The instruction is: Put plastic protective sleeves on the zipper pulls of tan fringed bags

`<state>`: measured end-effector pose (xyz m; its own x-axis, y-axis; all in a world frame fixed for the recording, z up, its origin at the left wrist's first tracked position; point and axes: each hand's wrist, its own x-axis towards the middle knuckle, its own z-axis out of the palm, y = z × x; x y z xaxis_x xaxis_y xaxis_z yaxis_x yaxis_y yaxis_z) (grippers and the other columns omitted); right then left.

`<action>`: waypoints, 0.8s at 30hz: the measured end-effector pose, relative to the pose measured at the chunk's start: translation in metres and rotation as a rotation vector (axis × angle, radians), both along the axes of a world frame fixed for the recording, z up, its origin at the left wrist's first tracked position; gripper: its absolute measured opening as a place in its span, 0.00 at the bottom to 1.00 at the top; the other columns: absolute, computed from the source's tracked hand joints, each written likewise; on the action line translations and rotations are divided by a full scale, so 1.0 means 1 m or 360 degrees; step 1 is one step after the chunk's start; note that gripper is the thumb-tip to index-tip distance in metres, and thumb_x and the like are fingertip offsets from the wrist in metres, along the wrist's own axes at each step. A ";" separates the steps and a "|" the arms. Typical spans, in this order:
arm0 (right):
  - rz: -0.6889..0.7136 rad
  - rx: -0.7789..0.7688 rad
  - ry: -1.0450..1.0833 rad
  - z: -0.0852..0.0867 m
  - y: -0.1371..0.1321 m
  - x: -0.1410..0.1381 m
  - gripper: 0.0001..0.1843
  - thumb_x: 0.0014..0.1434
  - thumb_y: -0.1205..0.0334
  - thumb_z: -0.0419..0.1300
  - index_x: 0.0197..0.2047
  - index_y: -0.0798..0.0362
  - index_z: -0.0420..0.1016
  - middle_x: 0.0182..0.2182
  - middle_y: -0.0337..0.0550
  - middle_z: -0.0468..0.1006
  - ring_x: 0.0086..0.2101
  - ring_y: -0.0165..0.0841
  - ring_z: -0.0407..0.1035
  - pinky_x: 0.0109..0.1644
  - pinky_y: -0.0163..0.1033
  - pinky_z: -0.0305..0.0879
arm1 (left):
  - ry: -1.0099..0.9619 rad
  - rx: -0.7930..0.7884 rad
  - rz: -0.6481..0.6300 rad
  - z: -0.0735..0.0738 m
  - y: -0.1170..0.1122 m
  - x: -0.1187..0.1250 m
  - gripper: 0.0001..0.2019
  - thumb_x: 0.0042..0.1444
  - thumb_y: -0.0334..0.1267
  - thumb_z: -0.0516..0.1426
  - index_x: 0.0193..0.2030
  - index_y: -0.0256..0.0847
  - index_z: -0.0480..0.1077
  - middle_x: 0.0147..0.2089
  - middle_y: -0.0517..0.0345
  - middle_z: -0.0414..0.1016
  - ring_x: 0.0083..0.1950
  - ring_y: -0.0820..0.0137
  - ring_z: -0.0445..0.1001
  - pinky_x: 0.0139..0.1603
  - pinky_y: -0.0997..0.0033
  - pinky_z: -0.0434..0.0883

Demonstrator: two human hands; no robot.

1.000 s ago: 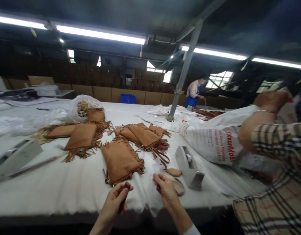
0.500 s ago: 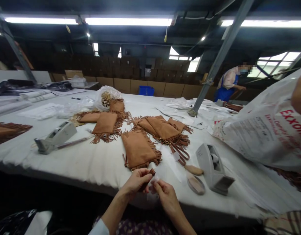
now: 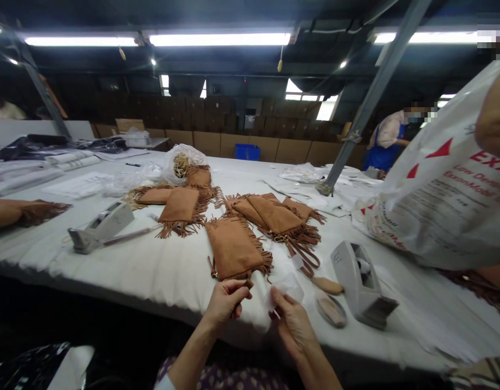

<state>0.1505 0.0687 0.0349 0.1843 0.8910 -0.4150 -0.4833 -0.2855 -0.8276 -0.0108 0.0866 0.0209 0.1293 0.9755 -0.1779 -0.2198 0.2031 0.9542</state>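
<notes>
My left hand is closed in a pinch on a small brown leather strap, whose tip sticks out past the thumb. A hand's width to the right, my right hand grips a thin, translucent white sheet; whether it is plastic or tissue paper I cannot tell. Just beyond both hands a tan fringed pouch lies flat on the white-covered table. More fringed pouches overlap behind it, with a brown wrist strap hanging from one.
Grey tape dispensers stand left and right. A brush lies beside the right one. A large printed plastic bag bulges in from the right, another person's arm near it. A co-worker in a blue apron stands behind a slanted post.
My hands have moved apart: the right has drawn away rightward with the translucent sheet, the left keeps the strap. The printed bag at the right has shifted, and the view has turned slightly left.
</notes>
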 end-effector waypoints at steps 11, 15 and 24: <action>-0.0261 -0.0038 0.0239 0.015 0.011 -0.028 0.19 0.31 0.58 0.76 0.27 0.54 0.76 0.23 0.33 0.76 0.24 0.25 0.64 0.28 0.30 0.60 | 0.0241 0.0191 0.0007 -0.003 -0.015 0.008 0.11 0.48 0.39 0.59 0.33 0.34 0.79 0.26 0.57 0.78 0.12 0.82 0.61 0.12 0.80 0.56; -0.0155 0.0028 0.0155 0.016 0.008 -0.031 0.19 0.32 0.55 0.75 0.27 0.54 0.77 0.23 0.35 0.76 0.25 0.26 0.66 0.29 0.31 0.61 | 0.0274 0.0207 0.0046 -0.001 -0.015 0.009 0.10 0.48 0.39 0.59 0.31 0.34 0.77 0.26 0.58 0.76 0.12 0.81 0.61 0.12 0.80 0.56; 0.0143 0.0384 -0.0321 0.004 0.009 -0.034 0.21 0.40 0.46 0.70 0.29 0.56 0.80 0.25 0.42 0.79 0.28 0.32 0.69 0.35 0.36 0.64 | 0.0097 0.0225 0.0094 -0.004 -0.015 0.008 0.14 0.50 0.38 0.59 0.41 0.41 0.60 0.25 0.66 0.73 0.13 0.81 0.61 0.14 0.81 0.56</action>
